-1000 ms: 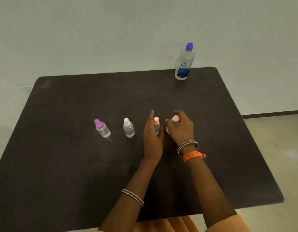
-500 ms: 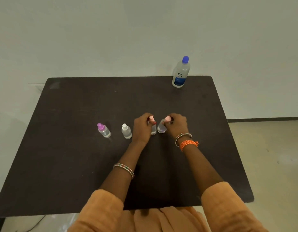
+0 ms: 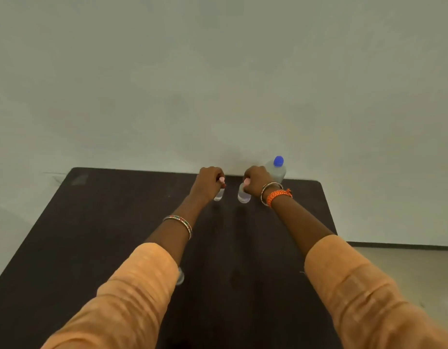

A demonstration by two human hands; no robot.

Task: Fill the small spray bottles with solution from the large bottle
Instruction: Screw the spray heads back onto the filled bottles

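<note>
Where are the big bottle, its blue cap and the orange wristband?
Big bottle (image 3: 279, 172), head view, on its clear shoulder.
Blue cap (image 3: 278, 160), head view, on the cap's middle.
Orange wristband (image 3: 278, 195), head view, on the braid.

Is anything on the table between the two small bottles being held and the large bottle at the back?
Nothing visible. The left hand and right hand each grip a small spray bottle near the far edge. The large bottle stands just behind the right hand, which partly covers it. Only bare table shows around them.
</note>
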